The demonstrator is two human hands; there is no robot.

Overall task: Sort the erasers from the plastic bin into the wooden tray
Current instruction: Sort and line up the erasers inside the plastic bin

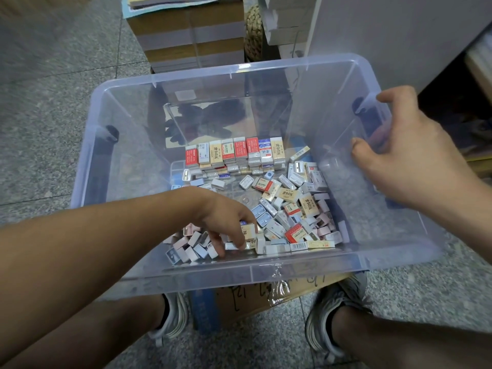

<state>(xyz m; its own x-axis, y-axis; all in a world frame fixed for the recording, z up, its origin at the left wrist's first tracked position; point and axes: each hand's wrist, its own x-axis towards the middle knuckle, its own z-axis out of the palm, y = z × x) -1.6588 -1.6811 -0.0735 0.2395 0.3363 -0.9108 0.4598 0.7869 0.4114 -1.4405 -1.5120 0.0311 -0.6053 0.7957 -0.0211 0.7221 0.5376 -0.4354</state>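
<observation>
I have the left hand (229, 222) down inside the clear bluish rectangular plastic bin (239, 275), near its front wall. Its fingers are bent downward and slightly spread, with the tips buried in the loose heap of small paper-sleeved rectangular erasers (290, 209). I cannot tell whether they already pinch one. The right hand (399, 155) is at the bin's right rim, fingers curled loosely over the edge and thumb on the inside, steadying it as far as I can judge.

More erasers stand in a tidy stacked row (234, 153) towards the back wall. The bin sits on a brown cardboard box (253, 296) between two grey trainers (173, 315) on the speckled stone floor. The wooden tray is nowhere in view, so every eraser is yet to be moved.

My worries from here:
- The pieces are small and jumbled, so a scoop could bring up two at once or let one slip back.
- Some pieces look like sharpeners rather than erasers, so a wrong pick is likely.
- The bin overhangs the box, so pressing on the front wall might tip it if the right hand lets go.
</observation>
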